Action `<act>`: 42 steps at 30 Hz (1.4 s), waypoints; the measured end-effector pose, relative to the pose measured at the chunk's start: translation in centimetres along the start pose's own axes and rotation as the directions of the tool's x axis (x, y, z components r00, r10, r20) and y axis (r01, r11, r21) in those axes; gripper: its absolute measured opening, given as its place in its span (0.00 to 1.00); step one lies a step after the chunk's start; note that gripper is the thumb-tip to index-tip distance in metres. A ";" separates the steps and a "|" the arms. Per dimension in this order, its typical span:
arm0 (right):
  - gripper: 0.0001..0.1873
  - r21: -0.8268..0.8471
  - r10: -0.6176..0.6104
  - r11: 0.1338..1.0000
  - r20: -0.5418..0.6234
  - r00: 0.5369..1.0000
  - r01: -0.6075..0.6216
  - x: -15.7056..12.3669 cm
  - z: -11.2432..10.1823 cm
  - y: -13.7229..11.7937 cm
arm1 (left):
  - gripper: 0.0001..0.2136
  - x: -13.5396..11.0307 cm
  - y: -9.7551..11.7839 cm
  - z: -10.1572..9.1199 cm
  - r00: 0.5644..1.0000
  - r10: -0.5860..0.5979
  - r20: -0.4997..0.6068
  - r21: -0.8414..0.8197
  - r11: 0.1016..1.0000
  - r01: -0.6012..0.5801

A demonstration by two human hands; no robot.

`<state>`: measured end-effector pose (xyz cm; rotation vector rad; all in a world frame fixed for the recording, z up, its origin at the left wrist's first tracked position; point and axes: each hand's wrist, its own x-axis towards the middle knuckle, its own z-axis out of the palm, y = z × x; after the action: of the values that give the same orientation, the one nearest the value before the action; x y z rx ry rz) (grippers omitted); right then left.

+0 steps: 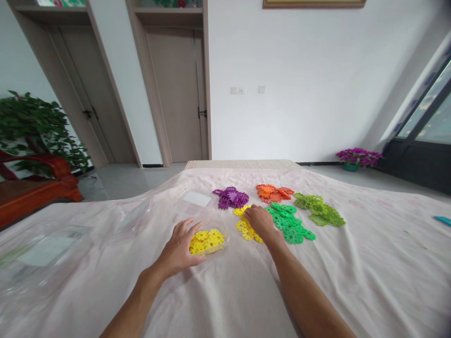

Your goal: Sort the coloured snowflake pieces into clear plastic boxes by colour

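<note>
My left hand (179, 251) rests against the left side of a small clear plastic box (221, 249) that holds yellow snowflake pieces (207, 241), fingers curved round its wall. My right hand (260, 221) lies on a loose pile of yellow pieces (245, 231) on the pale cloth, fingers bent down and pinched among them. Beyond the hands lie piles of purple pieces (230, 197), orange pieces (274, 192), dark green pieces (291, 223) and light green pieces (320, 210).
More clear plastic boxes and lids sit on the cloth: one (197, 199) behind the yellow box, one (136, 211) further left, a large one (42, 251) at far left. A red wooden chair (33, 185) and plant (38, 129) stand left. A teal object (443, 219) lies at the right edge.
</note>
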<state>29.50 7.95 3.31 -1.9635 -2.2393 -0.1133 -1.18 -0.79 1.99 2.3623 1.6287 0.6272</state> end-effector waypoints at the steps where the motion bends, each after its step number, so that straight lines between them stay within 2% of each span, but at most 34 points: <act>1: 0.15 -0.006 0.004 1.000 -0.010 1.000 -0.004 0.1 0.0 0.0 | 0.43 0.0 0.0 0.0 1.000 0.005 -0.003 0.000 1.000 -0.005; 5: 0.14 0.049 0.042 0.998 -0.117 0.992 -0.037 0.3 -0.1 0.1 | 0.43 -0.1 0.0 0.0 1.000 0.014 -0.011 0.001 1.000 -0.014; 8: 0.16 0.307 0.091 0.951 -0.189 0.978 -0.029 0.5 -0.7 -0.1 | 0.43 -0.1 0.1 0.0 1.000 0.015 -0.018 -0.005 1.000 -0.015; 10: 0.16 0.559 0.081 0.828 -0.207 0.975 0.050 0.4 -1.3 -1.0 | 0.44 -0.1 0.1 -0.1 1.000 0.013 -0.021 -0.011 1.000 -0.013; 12: 0.16 0.774 0.020 0.616 -0.198 0.980 0.144 0.0 -2.2 -2.5 | 0.44 0.0 0.3 -0.2 1.000 0.012 -0.025 -0.015 1.000 -0.012; 14: 0.17 0.897 -0.083 0.406 -0.155 0.984 0.176 -0.6 -3.0 -4.4 | 0.44 -0.1 0.4 -0.2 1.000 0.014 -0.025 -0.013 1.000 -0.014; 15: 0.17 0.923 -0.140 0.347 -0.126 0.982 0.168 -0.9 -3.3 -5.1 | 0.44 -0.1 0.4 -0.2 1.000 0.016 -0.024 -0.010 1.000 -0.016; 16: 0.17 0.931 -0.179 0.326 -0.106 0.978 0.161 -1.2 -3.5 -5.7 | 0.44 -0.1 0.4 -0.3 1.000 0.018 -0.025 -0.007 1.000 -0.018; 18: 0.16 0.905 -0.205 0.390 -0.093 0.974 0.168 -1.4 -3.8 -5.9 | 0.43 -0.1 0.4 -0.3 0.999 0.022 -0.028 -0.003 1.000 -0.022; 21: 0.13 0.739 -0.145 0.651 -0.108 0.984 0.177 -1.0 -3.5 -3.7 | 0.43 -0.1 0.4 -0.2 0.999 0.026 -0.031 -0.006 1.000 -0.026; 23: 0.11 0.556 -0.054 0.826 -0.094 0.994 0.098 -0.5 -3.1 -1.3 | 0.44 0.0 0.3 -0.1 0.999 0.022 -0.026 -0.012 1.000 -0.022; 25: 0.11 0.396 0.044 0.918 -0.031 0.999 -0.028 -0.1 -2.7 1.1 | 0.44 0.0 0.2 -0.1 1.000 0.015 -0.019 -0.016 1.000 -0.016; 28: 0.16 0.263 0.098 0.958 0.091 0.991 -0.119 0.2 -2.1 3.5 | 0.44 0.0 0.3 -0.1 1.000 0.004 -0.009 -0.013 1.000 -0.004; 32: 0.28 0.228 -0.015 0.973 0.207 0.978 -0.033 0.2 -1.5 4.0 | 0.42 0.0 0.5 -0.3 1.000 0.006 -0.005 -0.010 1.000 -0.006; 36: 0.28 0.193 -0.100 0.980 0.230 0.968 0.056 0.0 -1.1 3.3 | 0.41 0.0 0.6 -0.4 1.000 0.015 -0.011 -0.012 1.000 -0.015; 42: 0.24 0.172 -0.111 0.982 0.197 0.974 0.077 0.1 -0.8 2.9 | 0.41 -0.1 0.5 -0.4 1.000 0.008 -0.002 -0.015 1.000 -0.008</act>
<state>32.39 8.29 4.02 -1.8588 -2.3817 0.2680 -0.94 -1.10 2.50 2.3590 1.6105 0.6420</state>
